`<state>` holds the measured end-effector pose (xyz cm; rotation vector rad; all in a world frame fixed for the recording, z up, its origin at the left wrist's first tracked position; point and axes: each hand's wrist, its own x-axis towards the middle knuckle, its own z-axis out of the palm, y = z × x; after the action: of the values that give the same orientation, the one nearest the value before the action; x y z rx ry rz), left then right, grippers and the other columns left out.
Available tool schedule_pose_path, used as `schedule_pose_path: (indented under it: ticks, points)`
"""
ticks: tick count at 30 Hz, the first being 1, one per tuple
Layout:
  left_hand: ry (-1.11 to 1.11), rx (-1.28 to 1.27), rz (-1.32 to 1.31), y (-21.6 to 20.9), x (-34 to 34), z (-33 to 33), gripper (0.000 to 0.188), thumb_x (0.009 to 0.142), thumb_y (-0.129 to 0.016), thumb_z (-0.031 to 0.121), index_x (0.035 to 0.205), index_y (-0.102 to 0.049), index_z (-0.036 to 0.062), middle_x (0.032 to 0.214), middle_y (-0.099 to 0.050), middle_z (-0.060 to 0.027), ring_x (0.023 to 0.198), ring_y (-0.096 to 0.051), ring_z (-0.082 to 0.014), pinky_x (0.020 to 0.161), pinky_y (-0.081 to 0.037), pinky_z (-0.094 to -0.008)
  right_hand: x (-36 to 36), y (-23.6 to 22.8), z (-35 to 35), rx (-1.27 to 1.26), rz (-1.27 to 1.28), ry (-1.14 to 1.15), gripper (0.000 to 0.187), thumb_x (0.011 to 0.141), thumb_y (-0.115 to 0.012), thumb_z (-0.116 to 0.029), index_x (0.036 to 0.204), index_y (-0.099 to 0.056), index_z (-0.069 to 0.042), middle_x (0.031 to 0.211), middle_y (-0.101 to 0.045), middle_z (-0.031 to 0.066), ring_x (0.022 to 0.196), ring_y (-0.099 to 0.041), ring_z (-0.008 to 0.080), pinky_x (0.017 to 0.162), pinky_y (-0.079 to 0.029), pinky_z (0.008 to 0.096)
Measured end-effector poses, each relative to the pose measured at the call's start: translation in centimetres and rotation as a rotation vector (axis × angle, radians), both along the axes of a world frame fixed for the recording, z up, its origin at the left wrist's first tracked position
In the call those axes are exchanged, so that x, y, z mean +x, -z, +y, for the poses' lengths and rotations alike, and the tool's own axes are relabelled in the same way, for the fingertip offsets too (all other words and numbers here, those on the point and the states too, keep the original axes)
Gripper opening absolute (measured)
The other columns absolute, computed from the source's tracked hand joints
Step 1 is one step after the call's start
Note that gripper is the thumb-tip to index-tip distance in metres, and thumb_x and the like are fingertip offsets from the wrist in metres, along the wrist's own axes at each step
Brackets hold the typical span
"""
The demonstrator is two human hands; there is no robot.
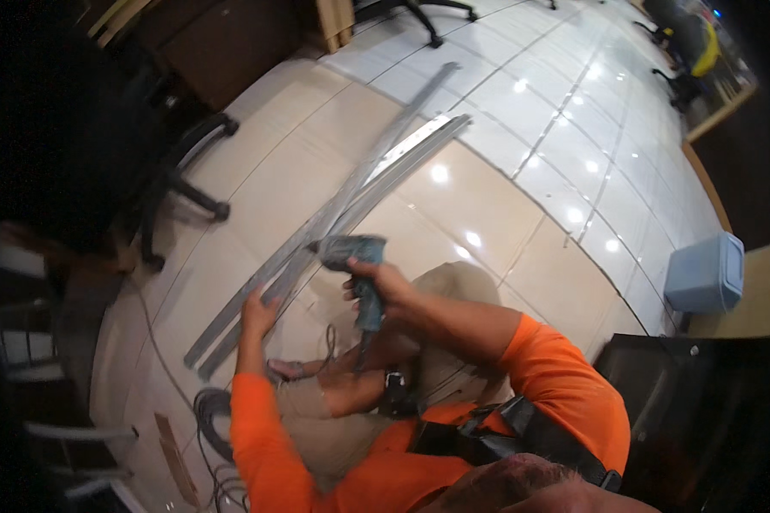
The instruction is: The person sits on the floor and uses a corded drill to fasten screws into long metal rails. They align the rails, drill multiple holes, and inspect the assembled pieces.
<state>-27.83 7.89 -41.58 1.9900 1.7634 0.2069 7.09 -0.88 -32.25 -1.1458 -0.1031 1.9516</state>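
In my right hand (383, 286) is a teal and dark power drill (364, 250), held by its handle. Its tip points left and meets, or comes very close to, the grey metal profiles (312, 231). These long, narrow profiles lie crossed at a shallow angle on the floor in front of me. My left hand (258, 312) grips one profile towards its near left end, with part of the fingers hidden. Between the far parts of the profiles is a white strip (412, 147). A cord hangs below the drill's handle.
Coiled dark cable (214, 419) lies left of my arm, beside a thin brown strip (175, 462). Wheeled chair legs (188, 192) stand at the left. A light blue bin (704, 274) is at the right, above a black panel (693, 410). Shiny tiles (565, 171) cover the floor.
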Motion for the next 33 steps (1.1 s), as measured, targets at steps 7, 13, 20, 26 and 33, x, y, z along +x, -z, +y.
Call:
schedule_pose_path:
  ticks: [7,13,20,26,33]
  points:
    - [0.013,-0.062,0.128,-0.7,2.3,-0.9,0.060,0.088,-0.075,0.020,0.144,-0.057,0.0091,0.137,-0.061,-0.0217,0.129,-0.057,-0.0383,0.110,-0.046,-0.0422,1.0,0.3,0.3,0.028,-0.043,0.011,0.052,0.093,-0.073,-0.045,0.127,-0.059,-0.008,0.098,-0.069,0.0121,0.081,-0.070,0.0228,0.062,-0.056,0.0364]
    - [0.069,-0.145,0.203,-1.0,0.9,-1.4,0.068,0.089,-0.073,0.018,0.151,-0.048,0.0096,0.139,-0.054,-0.0216,0.132,-0.053,-0.0394,0.111,-0.044,-0.0438,0.7,-1.0,0.0,0.051,-0.057,0.038,0.047,0.097,-0.069,-0.044,0.122,-0.058,-0.005,0.096,-0.068,0.0123,0.080,-0.068,0.0230,0.063,-0.057,0.0379]
    - [0.042,-0.254,0.278,-5.7,-3.3,-2.5,0.063,0.086,-0.068,0.007,0.146,-0.052,0.0095,0.140,-0.055,-0.0206,0.133,-0.053,-0.0381,0.111,-0.045,-0.0438,1.1,-1.1,0.0,0.047,-0.029,0.012,0.051,0.099,-0.066,-0.043,0.128,-0.055,-0.002,0.099,-0.068,0.0142,0.083,-0.069,0.0244,0.064,-0.057,0.0362]
    - [-0.128,-0.348,0.391,-5.6,-8.7,-5.6,0.066,0.082,-0.064,-0.006,0.143,-0.057,0.0151,0.137,-0.062,-0.0199,0.130,-0.058,-0.0379,0.109,-0.048,-0.0443,1.1,-0.8,-0.2,0.060,-0.027,-0.025,0.045,0.097,-0.068,-0.043,0.118,-0.060,-0.005,0.096,-0.070,0.0126,0.080,-0.070,0.0235,0.063,-0.056,0.0353]
    - [-0.166,-0.343,0.511,-3.8,-12.2,-7.5,0.067,0.081,-0.071,0.002,0.145,-0.056,0.0148,0.138,-0.062,-0.0187,0.131,-0.057,-0.0356,0.112,-0.046,-0.0434,1.0,0.0,-0.2,0.043,-0.036,-0.072,0.051,0.097,-0.069,-0.044,0.128,-0.056,-0.006,0.100,-0.068,0.0131,0.084,-0.069,0.0255,0.065,-0.056,0.0374]
